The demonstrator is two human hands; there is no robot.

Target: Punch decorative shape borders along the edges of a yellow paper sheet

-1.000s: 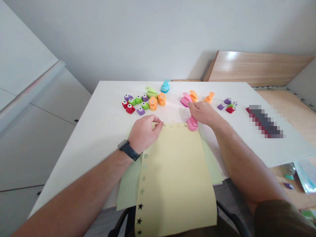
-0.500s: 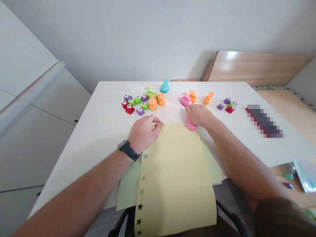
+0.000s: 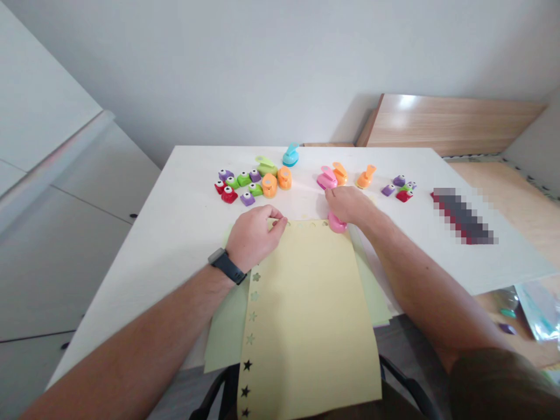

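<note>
A pale yellow sheet of paper [image 3: 312, 309] runs from the table over its near edge, with star and flower cut-outs down its left side and smaller holes along its far edge. My left hand [image 3: 254, 234], a dark watch on its wrist, pinches the far left corner of this sheet. At the far right corner sits a pink craft punch [image 3: 337, 223]. My right hand [image 3: 349, 204] is closed over that punch from above and hides most of it. Pale green paper [image 3: 225, 335] lies beneath the yellow sheet.
Small red, green and purple punches [image 3: 243, 179] cluster at the back left, beside orange punches [image 3: 269, 185] and a blue punch [image 3: 290, 156]. Another pink punch [image 3: 326, 178] stands beyond my right hand. More small punches [image 3: 405, 196] and a blurred-out dark object [image 3: 464, 216] lie on the right.
Both hands keep their grip and place on the paper and the pink punch. The whole view has shifted slightly, with things on the right appearing a little further left.
</note>
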